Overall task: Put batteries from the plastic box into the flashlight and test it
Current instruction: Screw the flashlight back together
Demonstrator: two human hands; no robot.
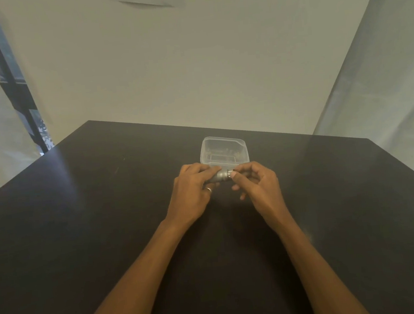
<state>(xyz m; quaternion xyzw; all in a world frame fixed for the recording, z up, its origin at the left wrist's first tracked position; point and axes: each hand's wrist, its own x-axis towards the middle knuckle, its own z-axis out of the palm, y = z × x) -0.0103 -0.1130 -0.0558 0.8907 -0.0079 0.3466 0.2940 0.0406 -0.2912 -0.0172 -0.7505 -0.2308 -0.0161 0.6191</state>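
Both hands hold a small grey metal flashlight (221,176) just above the dark table (106,215), near the clear lidded plastic box (223,150). Left hand (191,190) grips the body; right hand (255,182) pinches one end. Apparently unscrewing or closing; testing remains.

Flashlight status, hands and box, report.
Left hand and right hand both shut on flashlight, held level above table. Plastic box just behind, contents unclear. Nothing in the way.
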